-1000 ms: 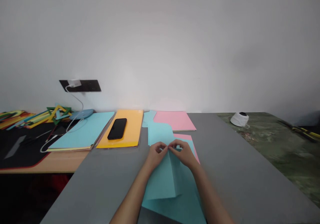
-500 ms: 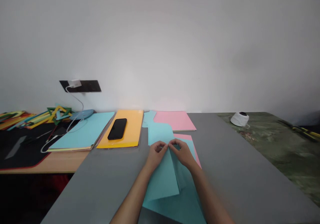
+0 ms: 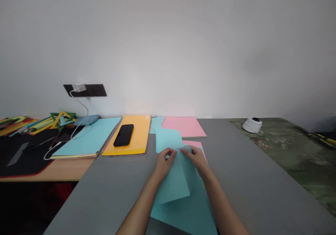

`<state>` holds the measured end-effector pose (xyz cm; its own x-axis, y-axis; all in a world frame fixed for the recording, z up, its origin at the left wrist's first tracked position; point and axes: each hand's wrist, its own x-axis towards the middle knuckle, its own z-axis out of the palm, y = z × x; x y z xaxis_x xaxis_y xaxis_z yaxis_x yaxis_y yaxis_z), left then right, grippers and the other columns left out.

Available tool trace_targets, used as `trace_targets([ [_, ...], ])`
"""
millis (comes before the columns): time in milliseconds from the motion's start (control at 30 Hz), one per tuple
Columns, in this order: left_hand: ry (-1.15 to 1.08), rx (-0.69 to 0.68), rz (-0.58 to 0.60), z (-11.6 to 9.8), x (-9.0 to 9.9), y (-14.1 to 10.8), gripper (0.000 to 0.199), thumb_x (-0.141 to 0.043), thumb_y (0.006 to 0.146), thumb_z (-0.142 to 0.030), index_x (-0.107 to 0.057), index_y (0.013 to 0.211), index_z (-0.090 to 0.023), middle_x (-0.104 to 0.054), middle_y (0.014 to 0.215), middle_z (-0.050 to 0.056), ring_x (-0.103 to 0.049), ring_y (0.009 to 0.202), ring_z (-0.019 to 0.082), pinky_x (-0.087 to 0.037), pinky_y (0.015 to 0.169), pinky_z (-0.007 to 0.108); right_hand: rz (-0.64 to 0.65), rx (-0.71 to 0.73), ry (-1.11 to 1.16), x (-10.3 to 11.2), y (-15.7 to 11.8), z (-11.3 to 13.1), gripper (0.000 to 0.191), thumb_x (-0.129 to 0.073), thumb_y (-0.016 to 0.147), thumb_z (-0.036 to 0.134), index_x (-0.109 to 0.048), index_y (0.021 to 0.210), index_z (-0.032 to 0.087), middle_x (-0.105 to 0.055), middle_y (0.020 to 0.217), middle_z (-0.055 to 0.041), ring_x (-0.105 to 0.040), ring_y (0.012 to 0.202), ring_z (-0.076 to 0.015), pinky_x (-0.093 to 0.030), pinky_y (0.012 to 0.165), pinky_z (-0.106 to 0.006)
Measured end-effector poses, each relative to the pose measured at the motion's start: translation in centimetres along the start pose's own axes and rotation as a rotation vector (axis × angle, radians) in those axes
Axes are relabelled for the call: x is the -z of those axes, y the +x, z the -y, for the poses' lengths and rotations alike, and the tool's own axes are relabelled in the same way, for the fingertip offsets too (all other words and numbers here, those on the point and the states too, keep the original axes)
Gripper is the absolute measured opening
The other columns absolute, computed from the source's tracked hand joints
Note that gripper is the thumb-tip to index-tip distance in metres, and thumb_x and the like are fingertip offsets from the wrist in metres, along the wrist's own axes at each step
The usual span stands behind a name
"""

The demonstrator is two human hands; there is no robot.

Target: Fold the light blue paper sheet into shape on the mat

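Both hands pinch the upper end of a folded turquoise sheet of paper (image 3: 174, 184), raised off the table and tilted toward me. My left hand (image 3: 165, 162) grips its upper left corner between thumb and fingertips. On the other side, my right hand (image 3: 195, 158) pinches the upper right part, where a flap stands apart from the front. Beneath lies a larger turquoise sheet (image 3: 191, 214), flat on the grey table (image 3: 252, 193). Just beyond my fingers rest some cut turquoise pieces (image 3: 168, 139). Pink paper (image 3: 193, 143) peeks out behind my right hand.
A pink stack (image 3: 183, 126) lies near the wall. To the left are a black phone (image 3: 124, 135) on a yellow pack (image 3: 140, 132), a turquoise stack (image 3: 88, 139) and paper strips (image 3: 43, 125). A white thread spool (image 3: 252, 125) stands right, on a green marbled surface (image 3: 294, 158).
My fingertips have parted slightly, the right hand shifting to the right. The folded paper's lower edge has risen a little and its flap has opened wider.
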<state>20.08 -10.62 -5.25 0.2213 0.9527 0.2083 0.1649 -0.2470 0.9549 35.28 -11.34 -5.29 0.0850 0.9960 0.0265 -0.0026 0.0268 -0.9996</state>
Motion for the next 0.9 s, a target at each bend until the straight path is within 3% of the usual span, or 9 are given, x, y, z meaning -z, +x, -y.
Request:
trace_targets([
  [200, -0.015, -0.003, -0.031, -0.1, 0.0, 0.1, 0.030, -0.048, 0.072, -0.044, -0.056, 0.067, -0.015, -0.053, 0.063, 0.001, -0.047, 0.064, 0.013, -0.036, 0.056, 0.021, -0.037, -0.061, 0.095, -0.7, -0.2, -0.1, 0.033, -0.064, 0.057, 0.048, -0.058, 0.063, 0.016, -0.054, 0.053, 0.0003, -0.046, 0.049, -0.0127, -0.037, 0.046, -0.024],
  [900, -0.047, 0.015, -0.077, 0.3, 0.2, 0.1, 0.033, -0.048, 0.072, -0.047, -0.054, 0.067, -0.015, -0.047, 0.058, -0.002, -0.040, 0.054, 0.010, -0.030, 0.050, 0.021, -0.043, -0.044, 0.146, -1.1, -0.2, 0.1, 0.034, -0.065, 0.057, 0.047, -0.062, 0.067, 0.015, -0.063, 0.064, -0.0052, -0.055, 0.059, -0.0195, -0.043, 0.053, -0.029],
])
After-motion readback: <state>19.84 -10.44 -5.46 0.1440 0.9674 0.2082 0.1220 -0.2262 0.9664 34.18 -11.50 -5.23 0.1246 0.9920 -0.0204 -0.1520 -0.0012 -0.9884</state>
